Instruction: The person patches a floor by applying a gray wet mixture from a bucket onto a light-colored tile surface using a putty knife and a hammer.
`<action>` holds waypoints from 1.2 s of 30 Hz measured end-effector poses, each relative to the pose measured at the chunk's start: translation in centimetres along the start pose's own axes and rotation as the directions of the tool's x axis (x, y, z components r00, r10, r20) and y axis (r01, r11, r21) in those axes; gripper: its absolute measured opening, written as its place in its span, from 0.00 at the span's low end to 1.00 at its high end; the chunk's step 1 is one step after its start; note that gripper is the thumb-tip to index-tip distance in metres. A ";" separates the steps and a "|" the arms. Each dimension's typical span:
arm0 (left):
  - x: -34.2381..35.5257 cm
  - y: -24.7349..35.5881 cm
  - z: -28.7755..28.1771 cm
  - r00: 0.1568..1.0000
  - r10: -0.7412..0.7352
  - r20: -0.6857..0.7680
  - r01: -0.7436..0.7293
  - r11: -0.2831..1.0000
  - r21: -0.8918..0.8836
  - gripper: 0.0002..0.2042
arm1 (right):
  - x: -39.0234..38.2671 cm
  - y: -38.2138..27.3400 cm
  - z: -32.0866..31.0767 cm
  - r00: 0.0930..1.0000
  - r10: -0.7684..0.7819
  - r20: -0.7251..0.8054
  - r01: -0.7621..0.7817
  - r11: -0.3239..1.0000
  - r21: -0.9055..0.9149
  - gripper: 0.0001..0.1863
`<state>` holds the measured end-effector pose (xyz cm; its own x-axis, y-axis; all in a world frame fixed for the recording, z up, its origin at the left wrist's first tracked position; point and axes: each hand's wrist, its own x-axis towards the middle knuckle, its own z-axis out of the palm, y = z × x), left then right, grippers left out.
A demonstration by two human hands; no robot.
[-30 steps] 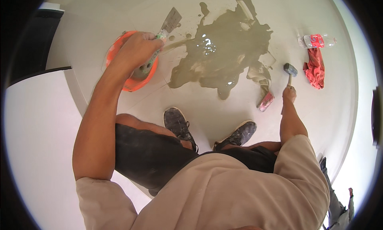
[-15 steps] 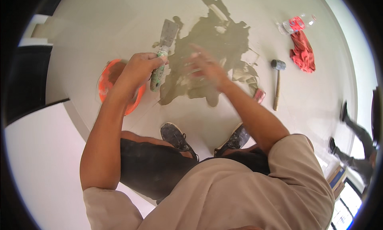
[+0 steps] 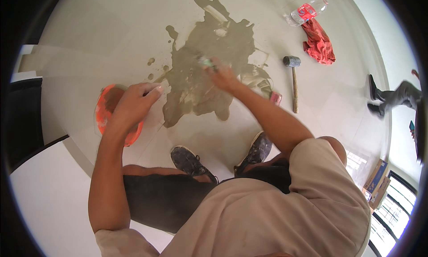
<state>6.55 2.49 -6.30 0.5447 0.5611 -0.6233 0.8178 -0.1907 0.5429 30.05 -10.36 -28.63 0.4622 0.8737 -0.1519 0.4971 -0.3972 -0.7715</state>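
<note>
My right hand (image 3: pixel 221 77) is closed round the green handle of a putty knife (image 3: pixel 204 61), over the wet grey-green mortar (image 3: pixel 191 90) spread on the pale floor. Motion smears the knife, and its blade cannot be made out. My left hand (image 3: pixel 141 99) hovers above the rim of an orange basin (image 3: pixel 106 103), fingers curled in and thumb alongside them. Nothing shows in its grasp.
Right of the mortar lie a small red block-like thing (image 3: pixel 276 98), a rubber mallet (image 3: pixel 293 74), a red cloth (image 3: pixel 318 43) and a clear plastic bottle (image 3: pixel 307 13). My shoes (image 3: pixel 189 160) stand just below the mortar. At far right another person's legs (image 3: pixel 397 94) show.
The putty knife has passed from my left hand to my right, which has closed on it over the mortar. My left hand has dropped slightly left and down. The view has shifted.
</note>
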 end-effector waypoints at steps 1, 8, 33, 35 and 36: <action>-0.2 -0.3 -0.2 1.000 0.010 -0.008 -0.010 1.000 -0.024 0.23 | 1.4 3.4 -1.8 0.998 0.065 0.005 -0.063 0.987 -0.149 0.23; -2.1 -3.8 -2.4 0.993 -0.071 -0.096 0.060 0.992 -0.113 0.23 | 6.8 11.2 -16.5 0.930 0.344 -0.130 -0.320 0.585 -0.745 0.21; -1.3 -5.4 -1.8 0.936 -0.342 -0.079 0.328 0.933 -0.150 0.24 | 23.1 15.8 -24.6 0.957 0.273 0.094 -0.066 0.523 -0.850 0.19; -1.3 -5.1 -2.2 0.920 -0.391 -0.043 0.379 0.911 -0.164 0.25 | 23.2 15.4 -23.1 0.948 0.269 0.170 -0.003 0.543 -0.840 0.19; -1.3 -5.1 -2.3 0.918 -0.395 -0.042 0.384 0.909 -0.164 0.25 | 23.1 15.0 -22.1 0.947 0.269 0.175 0.000 0.545 -0.839 0.19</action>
<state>1.24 4.55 -6.99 0.1690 0.6243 -0.7627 0.9216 0.1743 0.3469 64.40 -2.36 -30.02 0.4431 0.7696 -0.4597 0.8866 -0.4520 0.0978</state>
